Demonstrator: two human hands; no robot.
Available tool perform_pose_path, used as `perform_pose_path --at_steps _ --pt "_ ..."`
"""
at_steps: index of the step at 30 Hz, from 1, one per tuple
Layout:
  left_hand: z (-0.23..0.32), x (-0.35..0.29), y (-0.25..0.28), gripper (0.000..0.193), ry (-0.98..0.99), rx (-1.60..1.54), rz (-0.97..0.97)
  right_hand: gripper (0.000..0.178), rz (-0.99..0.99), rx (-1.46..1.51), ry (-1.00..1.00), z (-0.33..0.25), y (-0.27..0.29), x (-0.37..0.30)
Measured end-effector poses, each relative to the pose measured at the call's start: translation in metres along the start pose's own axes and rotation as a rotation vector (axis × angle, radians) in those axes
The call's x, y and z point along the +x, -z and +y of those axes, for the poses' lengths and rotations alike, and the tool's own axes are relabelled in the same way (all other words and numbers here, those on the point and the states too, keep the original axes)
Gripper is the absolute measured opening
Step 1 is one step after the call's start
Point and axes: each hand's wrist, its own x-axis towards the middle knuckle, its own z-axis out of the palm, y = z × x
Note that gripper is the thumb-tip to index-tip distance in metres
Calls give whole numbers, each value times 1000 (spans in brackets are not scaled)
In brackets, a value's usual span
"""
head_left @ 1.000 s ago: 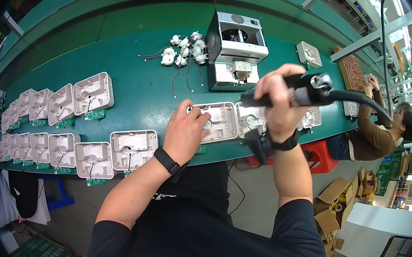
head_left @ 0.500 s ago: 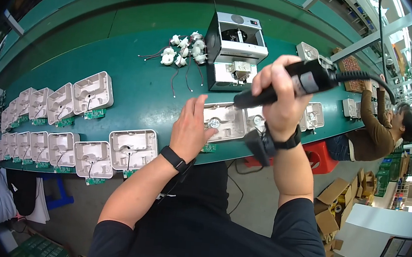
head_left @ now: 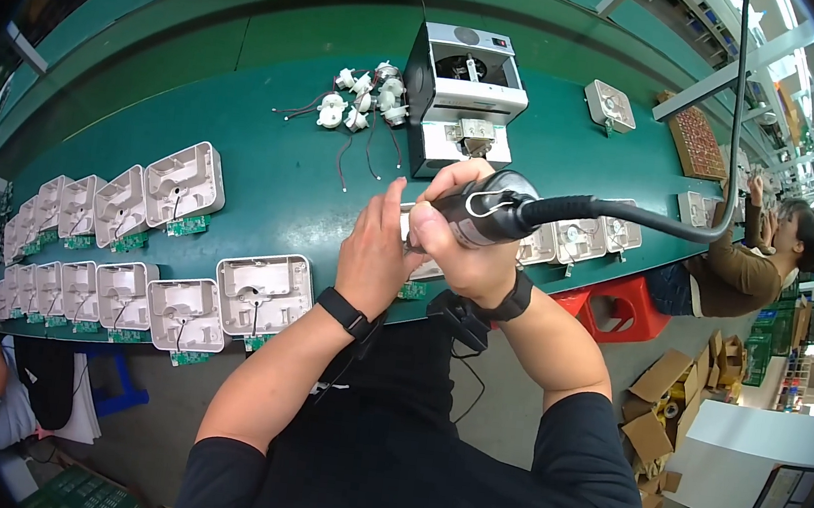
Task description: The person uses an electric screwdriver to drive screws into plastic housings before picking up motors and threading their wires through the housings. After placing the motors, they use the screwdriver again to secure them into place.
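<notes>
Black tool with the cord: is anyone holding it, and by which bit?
Yes, the right grip holds the black tool around its body, not by the cord that comes out of its end.

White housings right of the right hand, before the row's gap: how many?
3: a near housing, partly hidden behind the right hand; a middle housing beside it; an end housing furthest right. Others may be hidden there.
</notes>
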Motion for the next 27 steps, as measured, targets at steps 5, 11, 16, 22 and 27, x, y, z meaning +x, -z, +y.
perform_pose_path --at_steps 5,11,16,22,27 --pt "-9 0 -7 91 -46 14 27 24 -15 -37 14 16 1 -1" --pt "-7 6 -5 90 -54 -60 16 26 -29 -292 340 12 5 16" --pt "13 2 16 89 -28 5 -37 26 175 30 126 -37 20 5" --pt "13 -16 25 85 86 43 -75 15 614 -281 266 -69 119 -2" --pt "20 -21 20 86 276 -110 -239 10 885 -720 292 -46 229 -22"
